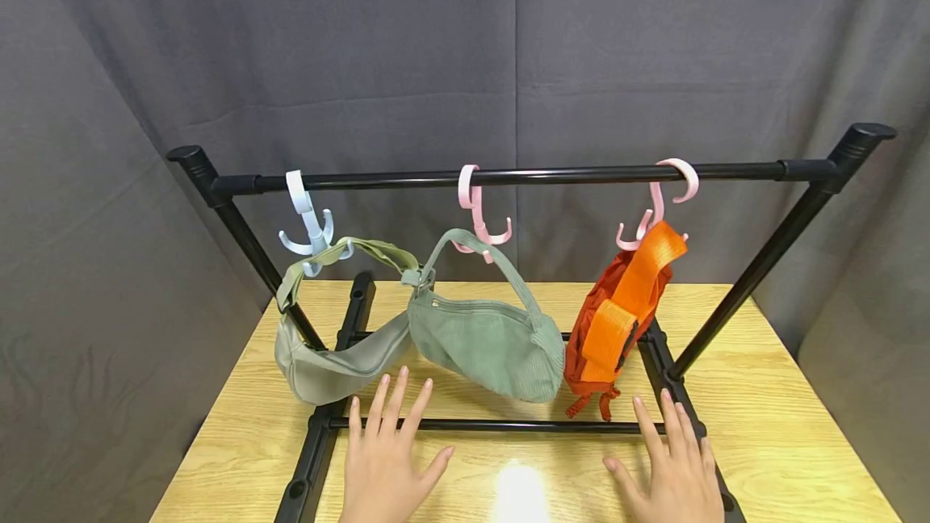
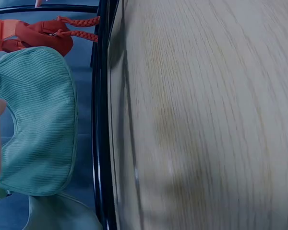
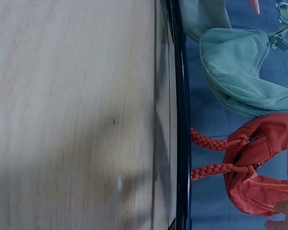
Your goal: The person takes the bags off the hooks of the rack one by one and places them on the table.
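My left hand (image 1: 387, 462) is spread flat, fingers straight and holding nothing, in front of the rack's left side. It is nearest to a pale grey-green shoulder bag (image 1: 330, 370), whose strap hangs on a light blue hook (image 1: 308, 216). A green corduroy handbag (image 1: 483, 345) hangs by its handle from a pink hook (image 1: 475, 208) in the middle. At the right, an orange-red bag (image 1: 592, 321) with a wide orange strap and braided cords hangs on another pink hook (image 1: 656, 204). Below it my right hand (image 1: 672, 470) lies with fingers extended, nothing in its grasp.
A black rack with a top bar (image 1: 567, 175), slanted side posts and a low front bar (image 1: 508, 425) stands on a wooden table (image 1: 785, 426). Grey curtains (image 1: 617, 47) surround the table behind and at both sides.
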The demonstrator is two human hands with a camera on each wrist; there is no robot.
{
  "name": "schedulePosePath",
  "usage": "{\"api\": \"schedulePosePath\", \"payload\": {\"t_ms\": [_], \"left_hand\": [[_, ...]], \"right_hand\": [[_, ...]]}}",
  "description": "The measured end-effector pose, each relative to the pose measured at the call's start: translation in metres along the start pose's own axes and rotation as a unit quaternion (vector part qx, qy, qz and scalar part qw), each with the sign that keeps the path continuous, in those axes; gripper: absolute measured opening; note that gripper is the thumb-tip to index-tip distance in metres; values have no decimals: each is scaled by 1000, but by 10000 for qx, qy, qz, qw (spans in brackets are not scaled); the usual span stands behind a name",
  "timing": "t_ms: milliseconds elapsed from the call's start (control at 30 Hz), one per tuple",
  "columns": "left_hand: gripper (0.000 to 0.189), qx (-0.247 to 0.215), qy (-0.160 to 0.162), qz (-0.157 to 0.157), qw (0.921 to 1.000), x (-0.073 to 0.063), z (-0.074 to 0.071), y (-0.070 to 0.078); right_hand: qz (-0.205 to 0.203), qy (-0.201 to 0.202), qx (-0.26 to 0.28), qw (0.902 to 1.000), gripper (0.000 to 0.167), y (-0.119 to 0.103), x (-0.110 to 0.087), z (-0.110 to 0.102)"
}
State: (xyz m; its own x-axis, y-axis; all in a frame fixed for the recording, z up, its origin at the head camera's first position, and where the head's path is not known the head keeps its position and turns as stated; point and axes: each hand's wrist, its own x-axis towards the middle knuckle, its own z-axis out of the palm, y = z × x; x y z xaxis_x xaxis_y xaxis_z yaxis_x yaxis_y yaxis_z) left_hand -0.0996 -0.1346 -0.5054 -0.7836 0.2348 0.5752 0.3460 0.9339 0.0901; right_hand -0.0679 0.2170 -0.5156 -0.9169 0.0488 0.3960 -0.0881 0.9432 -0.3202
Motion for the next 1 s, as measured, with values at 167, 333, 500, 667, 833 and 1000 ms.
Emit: {"api": "schedulePosePath", "payload": {"t_ms": [167, 333, 500, 667, 833, 1000], "left_hand": [[79, 51, 58, 94, 9999, 5, -10, -4], [76, 7, 285, 141, 9995, 15, -25, -7], [74, 5, 385, 257, 9989, 24, -38, -8], [72, -93, 439, 400, 9982, 30, -48, -7], [71, -127, 469, 491, 9976, 37, -59, -7], [69, -134, 475, 594, 9970, 44, -71, -14]], "right_hand": [[73, -117, 5, 9999, 84, -3, -2, 0], [120, -271, -33, 9996, 79, -3, -2, 1], [44, -198, -9, 9998, 80, -4, -4, 4], [-17, -128, -12, 9999, 80, -4, -8, 4], [-68, -34, -94, 9999, 79, -3, -10, 4], [-24, -19, -73, 10000, 78, -5, -8, 5]]}}
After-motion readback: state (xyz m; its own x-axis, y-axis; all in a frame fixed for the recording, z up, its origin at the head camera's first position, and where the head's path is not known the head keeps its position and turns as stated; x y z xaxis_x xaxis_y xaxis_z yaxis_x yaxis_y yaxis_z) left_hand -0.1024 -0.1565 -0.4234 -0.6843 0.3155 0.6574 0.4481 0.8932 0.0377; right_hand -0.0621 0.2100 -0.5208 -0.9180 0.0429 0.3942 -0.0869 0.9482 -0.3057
